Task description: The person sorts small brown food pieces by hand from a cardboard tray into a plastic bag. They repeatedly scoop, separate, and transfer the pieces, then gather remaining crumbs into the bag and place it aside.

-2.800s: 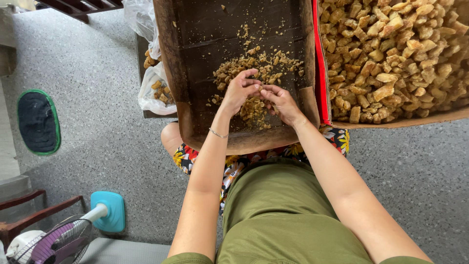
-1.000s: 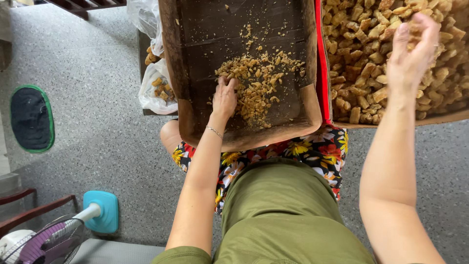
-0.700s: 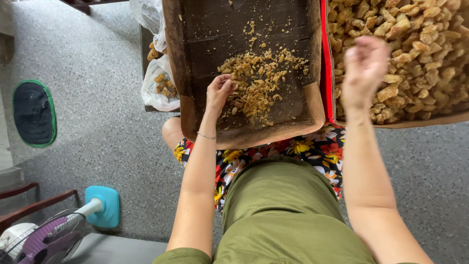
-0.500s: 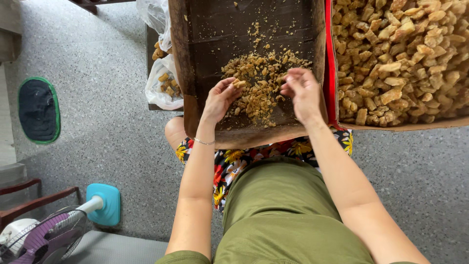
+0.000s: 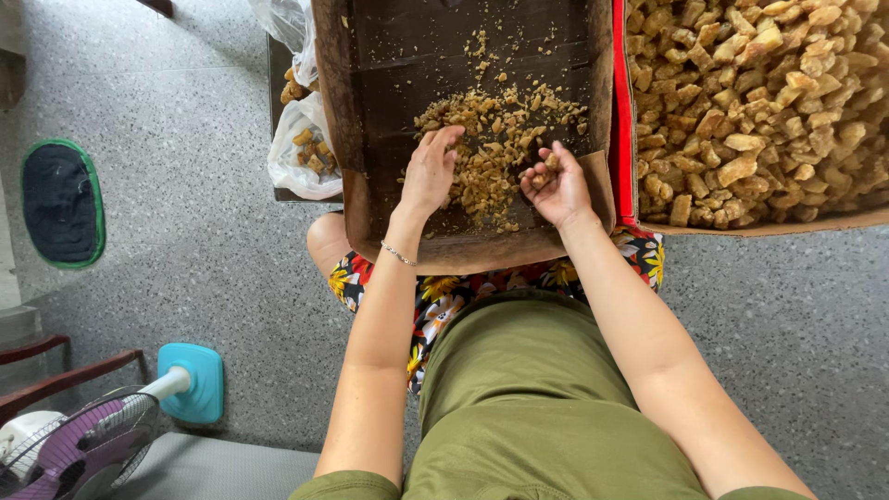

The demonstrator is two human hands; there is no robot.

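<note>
Since half a second earlier, the right hand [image 5: 557,188] had been drawn down to the near right edge of the crumb pile, and the left hand [image 5: 429,175] had been slid slightly further into it.

Nearest the camera, an olive-green garment [image 5: 537,398] was seen over the lap, with a flowered cloth [image 5: 444,296] showing beyond it. Both forearms were stretched forward, and a thin bracelet [image 5: 398,255] was worn at the left wrist.

A dark cardboard tray [image 5: 370,139] was rested across the knees. In its middle a pile of small brown crumbled pieces [image 5: 495,139] was spread. The left hand was laid palm down on the pile's left side, its fingers [image 5: 444,143] loosely spread and nothing gripped. The right hand was turned palm up at the pile's near right side, its fingers [image 5: 546,167] curled round a few small brown pieces.

Just right of the tray, past a red edge [image 5: 620,102], a second cardboard box [image 5: 769,225] was filled with larger golden-brown chunks [image 5: 750,93]. To the left of the tray, clear plastic bags [image 5: 301,148] holding similar chunks were set on a dark surface.

On the speckled grey floor [image 5: 185,231], a dark mat with a green border [image 5: 63,204] was laid at far left, and a fan with purple blades and a blue base [image 5: 190,381] was stood at lower left.
</note>
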